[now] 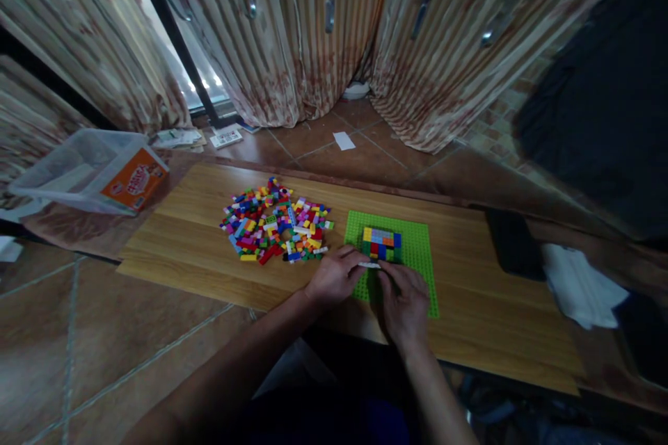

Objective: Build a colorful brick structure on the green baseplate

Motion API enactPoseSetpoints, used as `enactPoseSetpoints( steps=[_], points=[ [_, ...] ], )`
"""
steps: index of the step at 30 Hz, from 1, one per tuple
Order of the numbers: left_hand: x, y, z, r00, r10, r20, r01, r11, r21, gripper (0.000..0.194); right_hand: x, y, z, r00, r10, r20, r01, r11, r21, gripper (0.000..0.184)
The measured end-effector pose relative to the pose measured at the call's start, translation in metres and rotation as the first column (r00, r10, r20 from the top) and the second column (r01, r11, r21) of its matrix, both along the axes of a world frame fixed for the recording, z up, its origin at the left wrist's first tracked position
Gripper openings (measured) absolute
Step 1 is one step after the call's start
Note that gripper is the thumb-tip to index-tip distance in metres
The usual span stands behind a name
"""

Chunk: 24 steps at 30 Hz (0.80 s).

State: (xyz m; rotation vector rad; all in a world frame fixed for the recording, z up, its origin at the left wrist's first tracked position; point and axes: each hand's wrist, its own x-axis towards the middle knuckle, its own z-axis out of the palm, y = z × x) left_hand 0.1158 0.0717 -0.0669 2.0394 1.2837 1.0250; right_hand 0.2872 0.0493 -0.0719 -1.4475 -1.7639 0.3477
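A thin white toy brick [369, 265] is pinched between my two hands above the green baseplate [417, 250]. My left hand [337, 277] grips its left end with closed fingers. At its right end, the fingers of my right hand [407, 299] are closed on it too. Just beyond the fingertips, a block of multicoloured bricks [382, 242] is built up on the baseplate; its near edge is partly hidden by my hands. Left of the baseplate lies a loose pile of mixed bricks [276, 222].
All of this rests on a low wooden table [485, 306]. A dark phone-like slab [514, 243] and a white cloth or tissue [582, 285] lie at the right. A clear plastic bin [78, 174] with an orange label stands at the far left. Curtains [292, 49] hang behind.
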Motion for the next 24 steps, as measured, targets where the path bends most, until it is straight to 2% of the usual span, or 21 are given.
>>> enactPoseSetpoints(
  steps=[6,12,24],
  points=[
    [0.003,0.002,-0.001,0.997,0.061,-0.040,-0.062,0.998,-0.020,0.017,-0.002,0.009,0.004,0.989,-0.012,0.145,0.010,1.000,0.015,0.029],
    [0.008,0.001,-0.006,0.985,0.170,-0.042,-0.170,0.985,0.004,0.020,-0.005,0.012,0.003,0.987,-0.048,0.156,0.041,0.998,0.047,0.026],
    [0.007,-0.002,-0.003,0.985,0.167,-0.034,-0.167,0.986,0.022,0.017,-0.005,0.012,0.001,0.985,-0.101,0.139,0.088,0.992,0.096,0.026]
  ],
)
